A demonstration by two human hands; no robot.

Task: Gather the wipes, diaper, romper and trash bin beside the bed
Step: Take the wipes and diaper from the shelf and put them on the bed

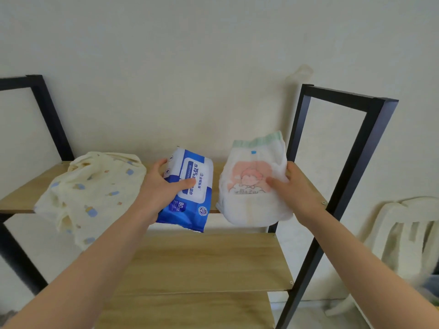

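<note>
On the top shelf point(28, 193) of a black-framed wooden rack against the wall, three of the task's things lie in a row: the romper point(95, 188) at the left, the wipes point(190, 186) in the middle and the diaper point(251, 184) at the right. The left hand point(164, 188) grips the blue wipes pack at its left edge, thumb across the white label and fingers curled behind, and the pack tilts with its long axis running from the wall down toward the person, its near end hanging past the shelf's front edge. The right hand point(297, 186) holds the diaper by its right side, thumb pressed on the printed front, and the diaper also overhangs the front edge. Both hands are thus full. The romper, cream with small blue bottles, lies crumpled just beside the left hand on its outer side, one part draped over the shelf front, so the left arm is plainly the nearer one for it; taking it would likely mean tucking the wipes in with the diaper first. The trash bin is not in view, nor is the bed. A pale chair point(408, 236) stands at the far right
</note>
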